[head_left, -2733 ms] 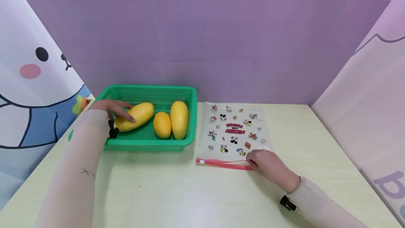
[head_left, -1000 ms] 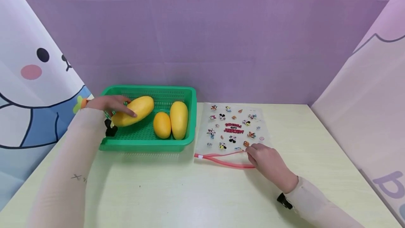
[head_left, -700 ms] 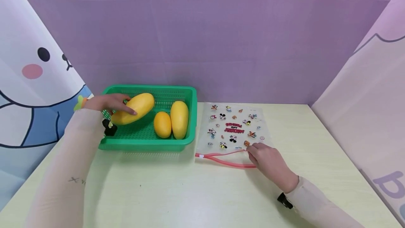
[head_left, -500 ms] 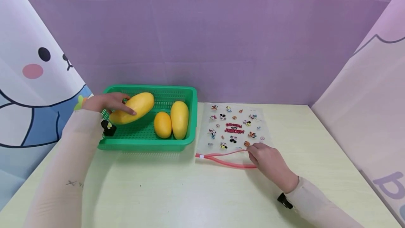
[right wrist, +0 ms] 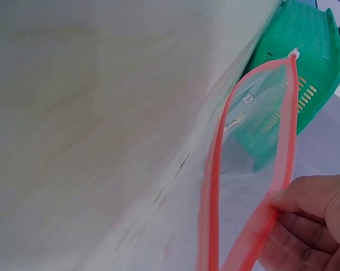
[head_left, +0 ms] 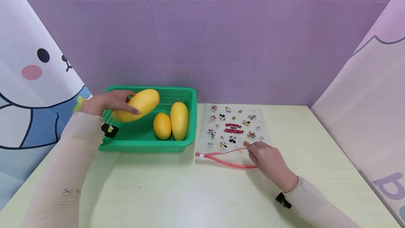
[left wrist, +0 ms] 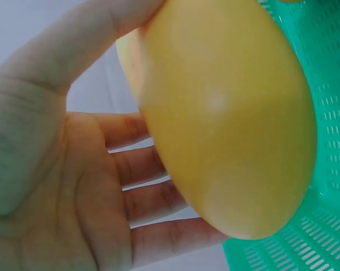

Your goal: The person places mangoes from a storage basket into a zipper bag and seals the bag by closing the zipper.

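My left hand point(head_left: 115, 102) grips a large yellow mango point(head_left: 143, 103), thumb on the near side and fingers behind it, lifted above the floor of the green basket point(head_left: 145, 148). In the left wrist view the mango point(left wrist: 232, 124) tilts against the spread fingers, its far end near the basket wall. A clear zip bag point(head_left: 232, 126) printed with cartoon figures lies flat on the table. My right hand point(head_left: 270, 163) pinches the upper red zip edge, and the bag's mouth gapes. The right wrist view shows thumb and fingers on that red edge point(right wrist: 266, 212).
Inside the basket lie a small orange-yellow mango point(head_left: 162, 126) and a longer yellow one point(head_left: 179, 120), side by side. A white slider point(head_left: 201, 155) sits at the left end of the zip. Purple cloth point(head_left: 202, 38) hangs behind the pale table point(head_left: 177, 192).
My left hand has taken hold of the mango and raised it from the basket floor, lately shifting a little right. My right hand has lifted the upper zip edge, parting the bag's mouth.
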Demonstrator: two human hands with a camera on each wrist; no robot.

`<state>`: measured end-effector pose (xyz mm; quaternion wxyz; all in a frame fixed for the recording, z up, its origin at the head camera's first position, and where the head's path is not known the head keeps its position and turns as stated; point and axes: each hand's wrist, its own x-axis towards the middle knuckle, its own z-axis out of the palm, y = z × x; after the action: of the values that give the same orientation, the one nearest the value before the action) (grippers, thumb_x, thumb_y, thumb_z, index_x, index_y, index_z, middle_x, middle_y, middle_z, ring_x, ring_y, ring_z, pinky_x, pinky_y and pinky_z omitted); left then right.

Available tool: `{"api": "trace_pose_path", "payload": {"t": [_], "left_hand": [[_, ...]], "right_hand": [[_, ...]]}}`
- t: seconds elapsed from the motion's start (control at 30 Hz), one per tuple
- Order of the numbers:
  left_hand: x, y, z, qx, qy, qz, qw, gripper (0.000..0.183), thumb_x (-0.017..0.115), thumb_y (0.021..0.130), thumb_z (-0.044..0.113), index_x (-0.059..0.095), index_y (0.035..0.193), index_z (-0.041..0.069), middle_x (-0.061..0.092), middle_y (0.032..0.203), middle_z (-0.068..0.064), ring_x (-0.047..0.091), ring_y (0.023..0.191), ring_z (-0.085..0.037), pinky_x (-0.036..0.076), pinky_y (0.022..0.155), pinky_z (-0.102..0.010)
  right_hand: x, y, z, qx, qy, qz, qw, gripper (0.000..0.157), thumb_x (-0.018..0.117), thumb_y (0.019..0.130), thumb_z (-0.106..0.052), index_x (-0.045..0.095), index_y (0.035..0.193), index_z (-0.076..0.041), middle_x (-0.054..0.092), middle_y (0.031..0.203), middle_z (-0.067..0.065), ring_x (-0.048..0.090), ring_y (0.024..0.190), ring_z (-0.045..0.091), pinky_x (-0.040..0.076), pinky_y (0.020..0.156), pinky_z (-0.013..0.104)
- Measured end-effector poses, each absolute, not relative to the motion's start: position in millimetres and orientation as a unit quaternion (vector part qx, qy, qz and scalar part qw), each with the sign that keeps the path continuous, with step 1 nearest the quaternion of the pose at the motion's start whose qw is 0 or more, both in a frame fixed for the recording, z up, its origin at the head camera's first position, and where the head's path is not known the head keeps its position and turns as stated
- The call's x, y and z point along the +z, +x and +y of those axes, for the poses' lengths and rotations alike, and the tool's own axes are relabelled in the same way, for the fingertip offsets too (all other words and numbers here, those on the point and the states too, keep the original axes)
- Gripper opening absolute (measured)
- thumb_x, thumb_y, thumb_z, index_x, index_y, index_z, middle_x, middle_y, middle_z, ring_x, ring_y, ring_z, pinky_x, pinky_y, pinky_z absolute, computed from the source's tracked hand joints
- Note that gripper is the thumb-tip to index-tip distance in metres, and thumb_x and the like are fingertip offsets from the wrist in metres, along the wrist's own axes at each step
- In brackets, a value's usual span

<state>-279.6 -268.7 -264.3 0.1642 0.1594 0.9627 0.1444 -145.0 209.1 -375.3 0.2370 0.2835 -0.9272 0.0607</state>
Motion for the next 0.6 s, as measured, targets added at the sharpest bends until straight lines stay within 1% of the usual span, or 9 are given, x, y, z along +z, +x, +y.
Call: {"api": "trace_pose_path", "payload": {"t": [0.1,0.47,0.6], "left_hand": [[-262,-276,-262,0.137,0.166,0.965,0.152,0.088,0.068,0.08,0.052,0.035,0.137,-0.006,0.05,0.126,-0.025,0.05,0.104,-0.035,0.045,0.086,-0.054],[-251,-262,-241,0.135,0.17,0.967,0.136,0.09,0.069,0.079,0.054,0.034,0.139,-0.002,0.053,0.124,-0.022,0.052,0.102,-0.031,0.046,0.084,-0.05],[-247,-258,-235,0.134,0.169,0.968,0.131,0.092,0.068,0.078,0.055,0.032,0.14,-0.003,0.053,0.124,-0.021,0.053,0.101,-0.031,0.047,0.084,-0.049]], "right_hand": [[-376,-145,209,0.064,0.279,-0.929,0.235,0.013,0.076,0.071,0.002,0.07,0.081,-0.004,0.064,0.072,0.001,0.056,0.061,0.011,0.048,0.05,0.023],[-379,-147,209,0.072,0.27,-0.93,0.24,0.014,0.076,0.071,0.002,0.07,0.082,-0.004,0.064,0.071,0.001,0.054,0.06,0.01,0.046,0.049,0.022],[-380,-148,209,0.072,0.27,-0.928,0.245,0.014,0.075,0.071,0.003,0.07,0.083,-0.004,0.065,0.073,0.002,0.057,0.062,0.011,0.048,0.05,0.023]]}}
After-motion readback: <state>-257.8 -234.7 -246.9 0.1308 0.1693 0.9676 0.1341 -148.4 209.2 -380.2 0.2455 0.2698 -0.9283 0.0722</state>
